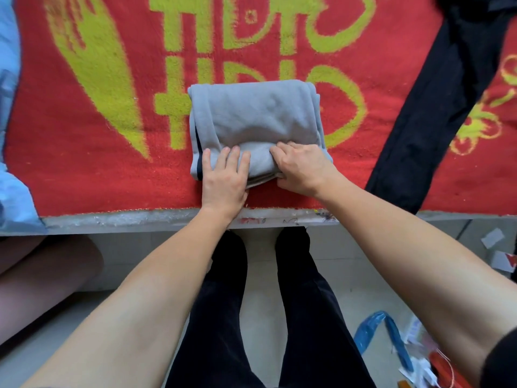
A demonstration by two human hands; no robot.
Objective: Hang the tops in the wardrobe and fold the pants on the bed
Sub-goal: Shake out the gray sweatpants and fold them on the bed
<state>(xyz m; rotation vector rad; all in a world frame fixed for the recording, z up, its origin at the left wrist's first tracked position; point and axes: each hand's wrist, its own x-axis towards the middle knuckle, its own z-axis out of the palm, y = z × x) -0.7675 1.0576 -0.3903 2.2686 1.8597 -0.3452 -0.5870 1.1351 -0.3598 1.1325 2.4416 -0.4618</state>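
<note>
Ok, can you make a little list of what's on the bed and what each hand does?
bed cover: red blanket with yellow-green pattern
middle: grey pants, folded into a bundle
left hand: flat on the bundle's near edge
right hand: fingers curled round its near right corner
right side: black pants, lying unfolded
left edge: light blue cloth

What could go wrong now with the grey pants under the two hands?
1. The right grip pinches only the near layers of the grey pants, while the left grip presses flat. If they are lifted like this, the fold may open.
2. The grey pants lie close to the bed edge; a pull toward the person could slide them off.
3. The black pants reach that edge and might slip down.
</note>
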